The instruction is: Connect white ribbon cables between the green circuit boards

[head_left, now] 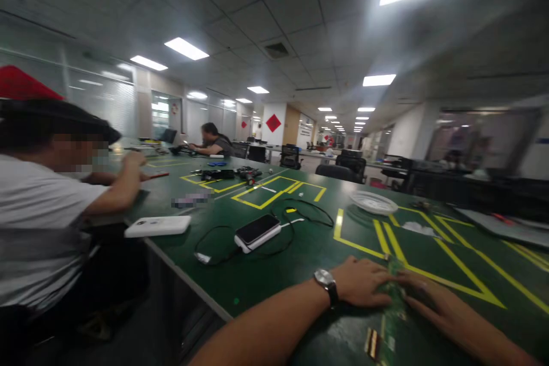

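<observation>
A long, narrow green circuit board (389,326) lies between my hands near the front edge of the table, with a copper-coloured connector piece (372,344) at its lower left. My left hand (363,283), with a watch (326,285) on its wrist, holds the board's left edge between thumb and fingers. From the other side, my right hand (426,296) has its fingers and thumb on the board's right edge. Blur hides the exact contact of the fingertips, and parts of the board's upper end are covered by my fingers.
The green table (206,280) carries yellow tape outlines. On it are a phone on a white block (257,233) with black cables, a white case (158,226), a clear plastic plate (373,203) and a laptop-like grey slab (510,229). A person (43,211) works at the left.
</observation>
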Available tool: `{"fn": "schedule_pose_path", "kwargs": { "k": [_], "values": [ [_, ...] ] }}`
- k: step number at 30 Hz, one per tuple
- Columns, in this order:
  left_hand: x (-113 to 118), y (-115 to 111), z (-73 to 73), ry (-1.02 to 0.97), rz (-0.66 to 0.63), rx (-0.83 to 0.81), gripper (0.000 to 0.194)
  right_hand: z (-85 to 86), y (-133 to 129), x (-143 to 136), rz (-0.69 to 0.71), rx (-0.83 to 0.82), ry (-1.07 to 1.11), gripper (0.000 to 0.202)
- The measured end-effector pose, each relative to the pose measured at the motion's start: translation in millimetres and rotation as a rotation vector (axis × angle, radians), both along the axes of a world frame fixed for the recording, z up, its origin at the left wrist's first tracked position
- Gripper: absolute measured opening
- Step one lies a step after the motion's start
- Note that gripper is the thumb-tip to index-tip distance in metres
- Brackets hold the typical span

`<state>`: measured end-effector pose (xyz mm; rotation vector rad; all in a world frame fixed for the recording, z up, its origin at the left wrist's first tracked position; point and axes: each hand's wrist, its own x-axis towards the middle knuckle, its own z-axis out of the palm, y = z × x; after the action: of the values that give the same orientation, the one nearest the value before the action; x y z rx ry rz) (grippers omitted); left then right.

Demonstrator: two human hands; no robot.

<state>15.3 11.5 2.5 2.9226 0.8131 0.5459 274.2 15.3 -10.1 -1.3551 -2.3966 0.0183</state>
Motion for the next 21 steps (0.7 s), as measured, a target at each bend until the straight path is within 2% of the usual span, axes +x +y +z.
{"fn": "schedule_pose_path", "kwargs": {
  "k": [1,2,4,6,8,12,16,21],
  "values": [
    [-1.7,-2.7,0.7,-0.004,-0.008,-0.009,0.054,8.1,-5.9,3.3,-0.014,-0.028,-0.044,0.043],
    [-3.2,-4.1,1.2,-0.007,-0.010,-0.017,0.054,16.0,-11.2,7.8,-0.095,-0.023,-0.073,0.041],
    [-5.2,-3.6,0.8,-0.008,-0.029,-0.031,0.051,28.0,-19.2,20.1,-0.351,0.003,-0.135,0.040],
    [-5.3,-1.9,-0.9,0.010,-0.067,-0.033,0.047,32.7,-24.6,34.0,-0.545,-0.044,-0.193,0.041],
    [-4.3,-1.7,-2.9,0.023,-0.086,-0.018,0.041,31.9,-28.1,44.7,-0.619,-0.112,-0.206,0.042],
    [-2.8,-4.6,-4.1,0.024,-0.067,-0.004,0.038,27.3,-29.5,44.1,-0.522,-0.186,-0.123,0.031],
    [-2.8,-7.2,-1.9,0.015,-0.037,-0.002,0.041,26.9,-31.3,21.4,-0.365,-0.156,-0.020,0.022],
    [-2.7,-9.9,-0.7,0.018,0.002,0.014,0.044,23.9,-36.5,-8.8,-0.264,-0.118,0.049,0.026]
  ]
}}
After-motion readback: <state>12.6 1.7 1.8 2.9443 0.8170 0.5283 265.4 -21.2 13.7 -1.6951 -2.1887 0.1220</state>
